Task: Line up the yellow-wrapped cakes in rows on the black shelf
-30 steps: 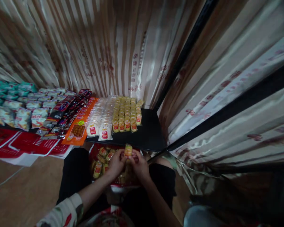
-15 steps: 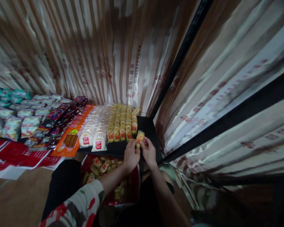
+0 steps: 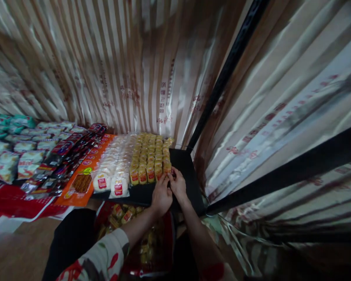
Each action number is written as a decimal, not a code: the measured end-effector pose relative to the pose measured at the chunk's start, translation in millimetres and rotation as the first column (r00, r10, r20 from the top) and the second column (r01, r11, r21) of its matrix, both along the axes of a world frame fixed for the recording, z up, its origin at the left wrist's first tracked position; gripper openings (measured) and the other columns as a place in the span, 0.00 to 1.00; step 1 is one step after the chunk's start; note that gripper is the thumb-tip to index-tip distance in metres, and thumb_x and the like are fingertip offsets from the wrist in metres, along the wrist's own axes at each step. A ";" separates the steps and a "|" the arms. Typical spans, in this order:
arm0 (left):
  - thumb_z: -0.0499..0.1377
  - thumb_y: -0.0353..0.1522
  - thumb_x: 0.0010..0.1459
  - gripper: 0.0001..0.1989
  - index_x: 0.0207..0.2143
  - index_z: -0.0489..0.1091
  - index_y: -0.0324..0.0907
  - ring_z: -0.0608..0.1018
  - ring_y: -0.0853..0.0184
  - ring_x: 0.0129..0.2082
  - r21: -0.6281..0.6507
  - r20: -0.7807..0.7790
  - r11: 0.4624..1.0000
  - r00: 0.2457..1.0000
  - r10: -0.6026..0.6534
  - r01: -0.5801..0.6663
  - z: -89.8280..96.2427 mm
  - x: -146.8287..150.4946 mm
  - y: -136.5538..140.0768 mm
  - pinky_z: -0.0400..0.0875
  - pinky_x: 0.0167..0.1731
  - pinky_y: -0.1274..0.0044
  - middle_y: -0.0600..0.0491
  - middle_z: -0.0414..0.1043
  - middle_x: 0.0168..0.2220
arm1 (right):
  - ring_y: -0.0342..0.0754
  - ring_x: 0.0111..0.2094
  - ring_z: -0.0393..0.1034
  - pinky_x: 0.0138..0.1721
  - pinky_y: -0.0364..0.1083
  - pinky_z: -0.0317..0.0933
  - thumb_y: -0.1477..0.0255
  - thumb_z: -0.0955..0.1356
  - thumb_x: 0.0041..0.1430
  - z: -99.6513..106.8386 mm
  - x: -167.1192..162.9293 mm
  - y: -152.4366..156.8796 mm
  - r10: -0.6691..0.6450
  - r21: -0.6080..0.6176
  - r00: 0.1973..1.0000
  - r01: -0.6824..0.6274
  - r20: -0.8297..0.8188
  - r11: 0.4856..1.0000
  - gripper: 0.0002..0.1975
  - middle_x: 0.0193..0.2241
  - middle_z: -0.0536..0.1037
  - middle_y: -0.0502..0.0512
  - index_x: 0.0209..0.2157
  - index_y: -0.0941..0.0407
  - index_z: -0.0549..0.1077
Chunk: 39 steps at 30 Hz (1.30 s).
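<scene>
Both my hands meet at the front of the rightmost row of yellow snack packets (image 3: pixel 146 156), which stand in tight rows on a black shelf (image 3: pixel 185 166). A small yellow packet (image 3: pixel 167 167) with a red label is pinched at the front of that row. My left hand (image 3: pixel 162 196) has its fingertips closed on the packet's near side. On the packet's right, my right hand (image 3: pixel 178 183) is closed too, thumb and fingers against it. Fingers hide the packet's lower part. Below the shelf, a red container (image 3: pixel 172 238) holds loose yellow packets (image 3: pixel 128 214).
Left of the yellow rows lie white round snack packs (image 3: pixel 119 183), an orange pack (image 3: pixel 81 183), dark packs (image 3: pixel 57 160), white bags (image 3: pixel 31 164) and green bags (image 3: pixel 23 120). A black post (image 3: pixel 216 95) rises at the shelf's back right corner, before printed curtains (image 3: pixel 152 66).
Both hands have carried the small yellow packet forward and left from the open shelf space to the front of the rightmost row. The view has tilted slightly.
</scene>
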<state>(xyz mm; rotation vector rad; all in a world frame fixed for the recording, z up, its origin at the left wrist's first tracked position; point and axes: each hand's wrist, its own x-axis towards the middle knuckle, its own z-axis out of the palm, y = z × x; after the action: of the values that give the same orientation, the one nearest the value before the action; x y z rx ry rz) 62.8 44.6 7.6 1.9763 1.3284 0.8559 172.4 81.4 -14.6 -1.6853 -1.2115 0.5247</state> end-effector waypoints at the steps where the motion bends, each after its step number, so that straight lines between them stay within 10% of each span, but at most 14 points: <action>1: 0.49 0.21 0.50 0.28 0.55 0.64 0.37 0.61 0.59 0.61 0.034 -0.009 0.999 1.000 -0.007 0.007 -3.8 -1.7 0.0 0.58 0.61 0.64 0.44 0.57 0.61 | 0.51 0.41 0.70 0.40 0.49 0.67 0.67 0.63 0.53 -1.6 -1.0 0.7 -0.001 0.001 1.000 0.001 0.002 1.000 0.19 0.42 0.73 0.61 0.46 0.59 0.72; 14: 0.47 0.26 0.55 0.28 0.58 0.60 0.29 0.50 0.56 0.65 0.504 -0.421 0.780 0.894 -0.153 0.370 -28.9 -22.8 14.0 0.50 0.62 0.59 0.40 0.55 0.62 | 0.49 0.40 0.71 0.45 0.49 0.66 0.65 0.61 0.56 -9.4 -2.0 -6.3 -0.028 0.086 0.994 0.036 -0.101 0.996 0.13 0.39 0.76 0.58 0.39 0.56 0.71; 23: 0.47 0.29 0.57 0.25 0.57 0.62 0.30 0.54 0.56 0.64 0.478 -0.467 0.801 0.877 -0.117 0.361 -37.7 -15.2 21.1 0.55 0.61 0.59 0.40 0.58 0.60 | 0.49 0.38 0.73 0.42 0.49 0.68 0.65 0.57 0.59 -21.4 7.0 1.8 -0.015 0.083 0.987 0.029 -0.158 0.996 0.16 0.37 0.77 0.59 0.37 0.55 0.72; 39: 0.47 0.35 0.62 0.26 0.58 0.61 0.29 0.54 0.55 0.64 0.418 -0.614 0.810 0.785 -0.083 0.412 -36.3 -9.1 20.1 0.50 0.62 0.63 0.40 0.57 0.61 | 0.52 0.54 0.65 0.57 0.55 0.55 0.53 0.56 0.60 19.5 52.8 168.5 -0.015 -0.029 0.999 0.014 -0.030 0.999 0.28 0.50 0.74 0.59 0.53 0.55 0.69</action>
<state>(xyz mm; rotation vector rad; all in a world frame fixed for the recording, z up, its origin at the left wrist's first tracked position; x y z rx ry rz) 53.8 64.8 -28.7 2.9665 1.1299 0.5380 225.2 249.9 4.9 -1.7038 -1.1738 0.5594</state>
